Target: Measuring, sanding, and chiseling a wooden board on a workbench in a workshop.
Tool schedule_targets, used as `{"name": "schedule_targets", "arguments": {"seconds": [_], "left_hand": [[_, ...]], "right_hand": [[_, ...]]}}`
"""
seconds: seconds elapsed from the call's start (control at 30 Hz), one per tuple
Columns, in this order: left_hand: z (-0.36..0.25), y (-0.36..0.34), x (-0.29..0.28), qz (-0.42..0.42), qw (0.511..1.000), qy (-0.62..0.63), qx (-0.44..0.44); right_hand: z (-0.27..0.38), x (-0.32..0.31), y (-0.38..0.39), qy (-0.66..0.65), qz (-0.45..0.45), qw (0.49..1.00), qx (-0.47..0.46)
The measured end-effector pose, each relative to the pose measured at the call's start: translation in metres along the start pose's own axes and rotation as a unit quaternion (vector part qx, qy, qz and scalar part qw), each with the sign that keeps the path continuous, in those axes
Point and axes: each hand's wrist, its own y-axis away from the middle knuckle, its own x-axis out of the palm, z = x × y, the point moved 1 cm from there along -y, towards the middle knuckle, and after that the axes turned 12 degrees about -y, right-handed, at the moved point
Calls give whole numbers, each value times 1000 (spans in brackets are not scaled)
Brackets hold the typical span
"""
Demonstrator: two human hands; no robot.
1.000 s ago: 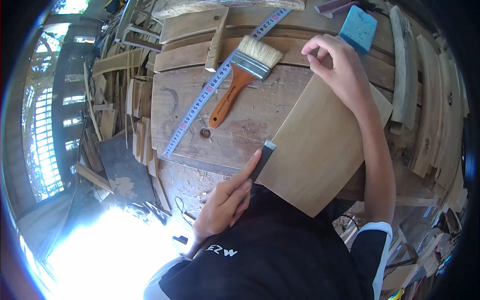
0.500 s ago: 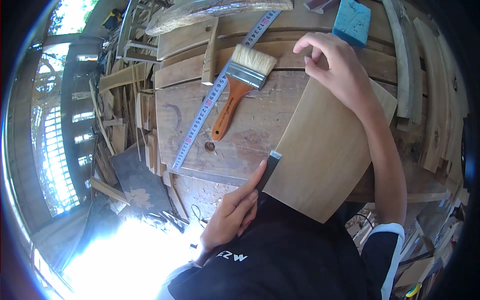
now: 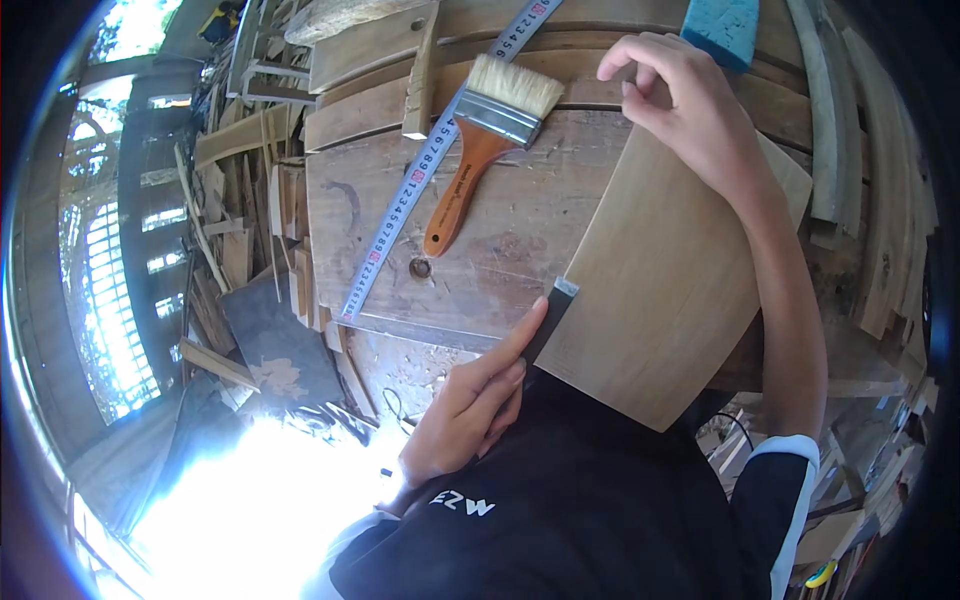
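My left hand grips a dark, flat, narrow strip with a pale grey end; its exact kind does not show. The index finger lies stretched along the strip, which rests against the left edge of a light brown wooden board. That board slants from the workbench toward my body, its near end by my dark shirt. Over the board's far end, my right hand has loosely bent fingers, thumb and index finger apart, with nothing visible between them. A pitted blue block lies just beyond it.
On the wooden workbench a wide paintbrush with an orange-brown handle lies by a measuring tape. Left of the tape is a narrow wood piece. Long timber lengths stand at the right; scrap wood is piled left.
The whole scene has shifted slightly up and to the right in the picture. My hands, the strip and the board keep nearly the same places relative to one another.
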Motion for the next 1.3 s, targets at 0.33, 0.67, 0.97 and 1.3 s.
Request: {"name": "schedule_targets", "arguments": {"seconds": [0.33, 0.67, 0.97, 1.3], "left_hand": [[10, 6, 2, 6, 1000, 9, -5], [-4, -5, 5, -20, 999, 24, -10], [-6, -12, 6, -25, 999, 42, 11], [-2, -18, 6, -57, 996, 47, 49]], "right_hand": [[11, -3, -7, -44, 20, 999, -23], [12, -8, -10, -11, 28, 999, -15], [6, -12, -10, 9, -17, 1000, -8], [41, -3, -4, 99, -14, 993, -66]]}}
